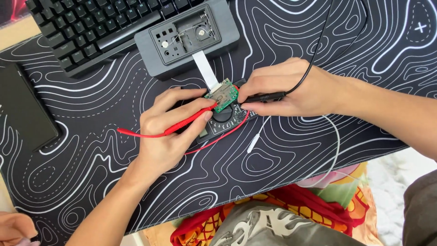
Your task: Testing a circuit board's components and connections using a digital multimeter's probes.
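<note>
Two probes on one small green circuit board (221,96), near the middle of the black desk mat (318,155). Left hand (170,130) pinching the red probe (189,120), tip touching the board. Right hand (284,89) pinching the black probe (266,96), tip at the board's right edge. Beneath the board, a black multimeter (223,120). Behind it, toward the far edge, a grey case (186,36) joined by a white ribbon cable (205,68), just beside a black keyboard (91,27).
</note>
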